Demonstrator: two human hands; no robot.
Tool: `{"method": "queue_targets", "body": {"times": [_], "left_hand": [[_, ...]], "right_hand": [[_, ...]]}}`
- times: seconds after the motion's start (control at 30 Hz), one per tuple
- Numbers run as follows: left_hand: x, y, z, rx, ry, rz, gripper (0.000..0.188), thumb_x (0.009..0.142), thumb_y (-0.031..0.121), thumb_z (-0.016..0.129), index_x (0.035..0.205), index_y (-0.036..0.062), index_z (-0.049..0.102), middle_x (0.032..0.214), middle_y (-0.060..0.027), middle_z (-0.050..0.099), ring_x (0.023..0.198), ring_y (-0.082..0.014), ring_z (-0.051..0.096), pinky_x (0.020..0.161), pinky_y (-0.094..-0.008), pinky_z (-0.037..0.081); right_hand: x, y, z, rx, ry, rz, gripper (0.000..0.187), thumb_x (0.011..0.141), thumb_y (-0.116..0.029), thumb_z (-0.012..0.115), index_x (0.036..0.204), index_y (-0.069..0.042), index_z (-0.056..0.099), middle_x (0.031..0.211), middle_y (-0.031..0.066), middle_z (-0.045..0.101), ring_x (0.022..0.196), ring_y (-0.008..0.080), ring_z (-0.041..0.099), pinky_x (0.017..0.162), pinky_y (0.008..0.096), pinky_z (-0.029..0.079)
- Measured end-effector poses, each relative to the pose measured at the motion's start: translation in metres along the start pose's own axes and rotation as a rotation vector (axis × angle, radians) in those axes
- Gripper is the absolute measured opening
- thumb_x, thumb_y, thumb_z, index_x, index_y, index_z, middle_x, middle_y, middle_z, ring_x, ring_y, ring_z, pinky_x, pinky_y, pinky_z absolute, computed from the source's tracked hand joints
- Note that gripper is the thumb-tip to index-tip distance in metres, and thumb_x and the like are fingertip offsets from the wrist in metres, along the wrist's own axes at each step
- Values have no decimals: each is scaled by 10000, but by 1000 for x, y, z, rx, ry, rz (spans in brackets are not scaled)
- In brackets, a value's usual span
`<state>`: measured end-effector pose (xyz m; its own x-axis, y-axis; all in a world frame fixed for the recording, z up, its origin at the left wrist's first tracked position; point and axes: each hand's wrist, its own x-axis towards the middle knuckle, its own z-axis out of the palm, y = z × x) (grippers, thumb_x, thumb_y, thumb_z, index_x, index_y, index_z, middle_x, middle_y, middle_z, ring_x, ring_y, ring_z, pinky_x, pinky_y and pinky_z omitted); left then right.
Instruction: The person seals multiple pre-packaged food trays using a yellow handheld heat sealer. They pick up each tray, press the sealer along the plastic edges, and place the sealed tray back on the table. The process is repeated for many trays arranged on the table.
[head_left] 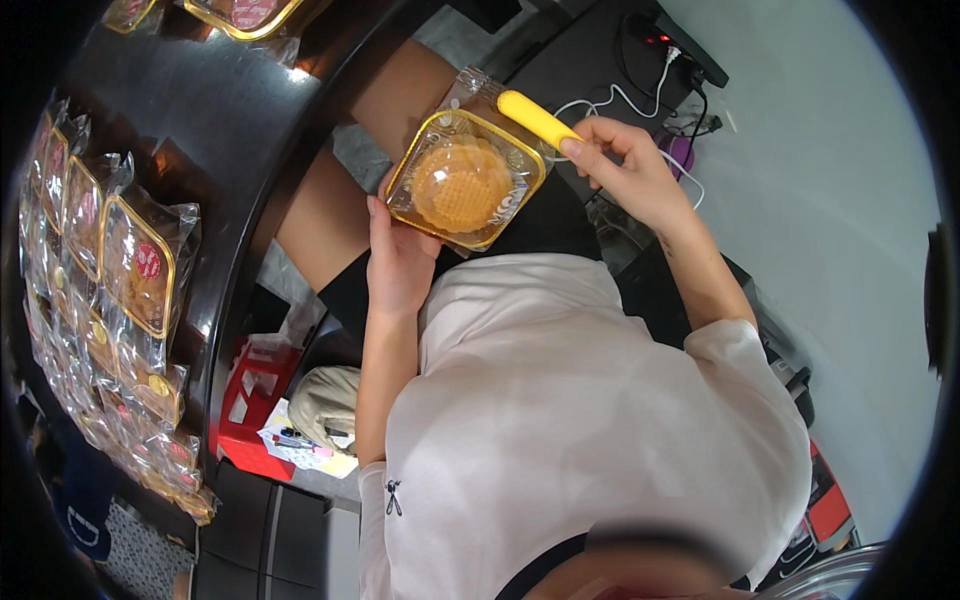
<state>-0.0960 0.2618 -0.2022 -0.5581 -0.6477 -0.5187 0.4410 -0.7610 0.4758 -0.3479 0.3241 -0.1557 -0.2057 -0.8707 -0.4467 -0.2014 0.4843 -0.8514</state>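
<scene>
- Packaged waffle [462, 185] is in front of me, my left hand [400, 262] gripping one side of its tray [414, 158], thumb near a corner, fingers apparently beneath.
- My right hand [628, 170] pinches one end of a smooth yellow bar [538, 121] beside the far edge; whether it touches the film [478, 86], I cannot tell.
- Likely light; round, gridded pastry probably brittle, clear film slippery.
- Square gold rim seems stiffest: best hold there.

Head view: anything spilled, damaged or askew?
No spill or damage stands out; the wrapped pastry in the left hand looks whole. Slightly untidy: the white cable, trailing in loose bends across the dark worktop beyond the right hand, rather than bundled.
</scene>
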Motion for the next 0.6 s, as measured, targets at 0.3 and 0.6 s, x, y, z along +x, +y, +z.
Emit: {"method": "queue_targets", "body": {"times": [0.3,0.6], "left_hand": [[8,28,6,-354,76,-431,504,984,428,322,1184,5,512,1029,-145,637,844,-235,655,731,-353,558],[-24,40,17,-161,140,-706,420,944,324,513,1169,-30,525,1041,-149,622,904,-217,635,791,-318,533]], "right_hand": [[-3,4,-36,-39,-102,-251,472,821,-379,630,1113,-17,551,953,50,553,879,139,525,786,267,420],[13,-72,-18,-519,-372,-830,515,636,-314,798,1043,-73,594,895,30,576,853,209,551,789,323,361]]}}
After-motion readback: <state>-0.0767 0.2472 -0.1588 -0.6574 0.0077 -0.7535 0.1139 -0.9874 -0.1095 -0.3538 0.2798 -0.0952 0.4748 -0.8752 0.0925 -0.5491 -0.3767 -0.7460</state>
